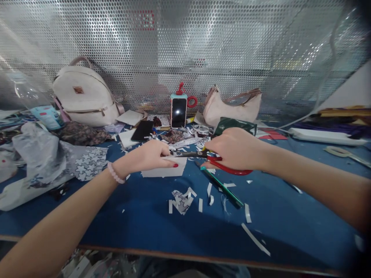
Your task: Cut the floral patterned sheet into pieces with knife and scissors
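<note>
Status: trimming looks mid-way, our read. Left hand [147, 156] pinches the white sheet [164, 172], thumb laid flat on its face. Sheet is just above the counter [139, 227] or resting on it; can't tell which. Right hand [236, 148] is curled around the red-handled scissors [199, 154], fingers at the grips, blades pointing left along the sheet's far edge, tips by our left fingers. Can't tell if the blades are parted or biting paper.

Done, as far as we see: cut white strips [200, 205] lie loose on the near side, some curled, a few on and around a gray patterned scrap [183, 201]. One long strip [256, 239] sits near the front edge. More shreds are heaped at the back, in front of the upright smartphone [179, 112].

Left: sheet is still a broad piece and in hand, so we judge this cut isn't finished. Final outline unknown. A star-patterned sheet [89, 164] lies off to the left, next to the clear plastic bag [40, 154]; can't tell if it belongs to this job. Green pen-like tool [222, 187] lies below our right hand, not gripped.
</note>
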### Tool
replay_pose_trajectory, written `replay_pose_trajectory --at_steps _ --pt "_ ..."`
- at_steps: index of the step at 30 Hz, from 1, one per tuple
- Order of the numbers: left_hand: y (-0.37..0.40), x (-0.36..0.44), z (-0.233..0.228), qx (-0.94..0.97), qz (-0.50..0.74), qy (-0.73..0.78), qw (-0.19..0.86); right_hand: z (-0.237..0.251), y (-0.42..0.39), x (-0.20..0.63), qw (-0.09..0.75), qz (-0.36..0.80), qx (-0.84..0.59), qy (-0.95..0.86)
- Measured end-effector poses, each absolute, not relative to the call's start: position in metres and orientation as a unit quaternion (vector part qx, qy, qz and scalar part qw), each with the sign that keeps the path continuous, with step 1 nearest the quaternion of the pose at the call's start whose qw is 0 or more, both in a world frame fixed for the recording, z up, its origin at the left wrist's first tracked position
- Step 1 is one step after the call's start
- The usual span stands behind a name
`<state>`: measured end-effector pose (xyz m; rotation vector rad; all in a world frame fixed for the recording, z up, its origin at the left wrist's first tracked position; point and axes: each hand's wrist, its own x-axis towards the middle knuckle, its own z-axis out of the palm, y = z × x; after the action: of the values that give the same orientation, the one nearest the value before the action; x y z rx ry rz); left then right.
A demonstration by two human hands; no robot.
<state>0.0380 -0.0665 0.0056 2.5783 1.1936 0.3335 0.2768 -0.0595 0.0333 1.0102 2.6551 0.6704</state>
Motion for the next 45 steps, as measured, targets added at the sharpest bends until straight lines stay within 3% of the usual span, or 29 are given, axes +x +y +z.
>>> replay_pose_trajectory --at_steps 18,45 --pt "-0.069 0.040 0.007 0.876 0.106 0.436 0.177 0.033 -0.060 0.265 0.141 0.234 0.302 0.913" --pt "-0.068 0.041 0.008 0.881 0.099 0.429 0.175 0.024 -0.055 0.264 0.121 0.257 0.262 0.922"
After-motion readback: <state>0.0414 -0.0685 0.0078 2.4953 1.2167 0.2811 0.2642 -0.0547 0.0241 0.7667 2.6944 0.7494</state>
